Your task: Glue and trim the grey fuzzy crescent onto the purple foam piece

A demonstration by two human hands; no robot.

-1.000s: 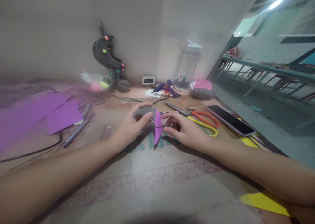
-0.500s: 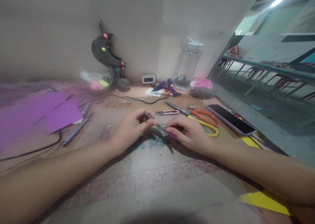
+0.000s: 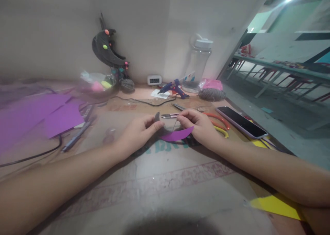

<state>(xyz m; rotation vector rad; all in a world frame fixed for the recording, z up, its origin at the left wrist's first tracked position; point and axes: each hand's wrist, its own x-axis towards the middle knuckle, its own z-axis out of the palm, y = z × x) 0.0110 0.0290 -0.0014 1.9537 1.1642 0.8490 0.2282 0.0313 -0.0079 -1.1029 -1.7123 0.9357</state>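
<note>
My left hand (image 3: 143, 130) pinches one end of a small crescent-shaped piece. Its face is purple (image 3: 178, 135), and a grey tip (image 3: 157, 117) rises above my thumb. Between finger and thumb, my right hand (image 3: 199, 125) grips a thin grey strand (image 3: 175, 125) that runs down to the crescent. The crescent's other end reaches just under my right fingers. Behind the hands lie pink-handled thread snips (image 3: 168, 116). Scissors with orange and yellow handles (image 3: 219, 121) are partly hidden by my right hand.
A glue gun (image 3: 175, 88) with a cord stands at the back near a small clock (image 3: 154, 80), a water bottle (image 3: 198, 64) and grey yarn (image 3: 211, 94). The phone (image 3: 242, 122) lies right; purple sheets (image 3: 64, 119) and a pen (image 3: 77, 137) lie left. A dark decorated crescent (image 3: 104, 49) leans against the wall.
The crescent has turned from edge-on, so its purple face now shows. My right hand has risen slightly, with a strand stretched between it and the piece, and covers more of the scissors.
</note>
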